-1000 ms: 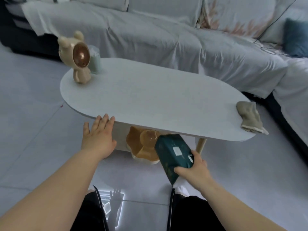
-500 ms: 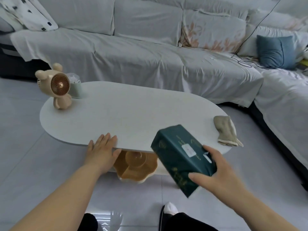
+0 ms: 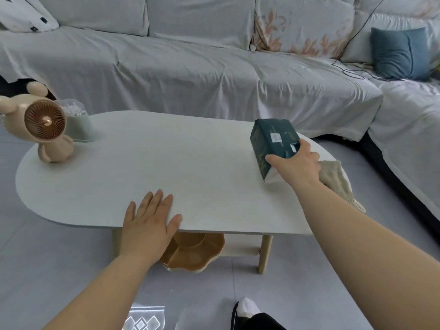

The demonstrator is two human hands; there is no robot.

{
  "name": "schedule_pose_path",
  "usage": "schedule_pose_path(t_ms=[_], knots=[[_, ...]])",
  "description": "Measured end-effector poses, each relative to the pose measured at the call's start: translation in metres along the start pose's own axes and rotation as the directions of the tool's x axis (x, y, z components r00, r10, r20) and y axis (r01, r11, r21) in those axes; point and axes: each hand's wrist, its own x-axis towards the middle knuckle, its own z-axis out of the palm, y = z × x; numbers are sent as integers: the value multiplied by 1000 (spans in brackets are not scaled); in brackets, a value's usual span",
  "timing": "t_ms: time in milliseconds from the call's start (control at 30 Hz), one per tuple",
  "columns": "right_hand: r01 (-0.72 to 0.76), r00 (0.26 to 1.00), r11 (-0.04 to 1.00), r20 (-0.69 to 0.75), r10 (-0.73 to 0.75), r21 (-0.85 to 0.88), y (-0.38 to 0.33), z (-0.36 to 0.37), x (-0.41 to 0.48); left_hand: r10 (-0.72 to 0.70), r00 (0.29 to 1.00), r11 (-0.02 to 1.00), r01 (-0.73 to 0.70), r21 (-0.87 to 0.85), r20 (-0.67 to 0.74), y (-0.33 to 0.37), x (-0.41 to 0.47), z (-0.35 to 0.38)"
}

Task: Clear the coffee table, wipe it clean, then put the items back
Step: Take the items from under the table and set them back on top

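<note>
1. Head view, lower centre: my left hand point(image 3: 148, 222) lies flat on the near edge of the coffee table point(image 3: 166, 167), fingers spread, palm down, holding nothing. I judge it a brace.

2. Head view, right of centre: my right hand point(image 3: 296, 165) grips the dark green tissue pack point(image 3: 273, 144) from its near end, thumb on one side and fingers wrapped over the top. The pack is tilted, its far end up. Whether its lower corner touches the tabletop, I cannot tell.

3. Head view, right edge of the table: a beige cloth point(image 3: 338, 179) lies just beside and partly behind that hand, draped over the table end.

4. Head view, left: a bear-shaped fan point(image 3: 45, 125) stands upright on the far-left end of the table, with a pale green cup of cotton swabs point(image 3: 76, 122) just behind it.

5. Head view, below the tabletop: a brown scalloped tray point(image 3: 195, 251) sits on the lower shelf.

6. Step in hand, as a judgement: the put-back phase, with the tissue pack about to be set down on the right part of the table.

7. Next move calls for: level the pack, lower it flat onto bare surface clear of the cloth, then release the grip. The tray below likely remains to be returned.
</note>
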Motion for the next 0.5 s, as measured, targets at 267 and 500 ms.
schedule_pose_path(t_ms=[267, 500], knots=[[-96, 995, 982, 8, 99, -163, 4, 26, 20, 6, 993, 1000, -5, 9, -120, 1, -1, 6], [-108, 993, 974, 15, 113, -197, 8, 27, 10, -2, 996, 1000, 3, 10, -92, 0, -4, 6]])
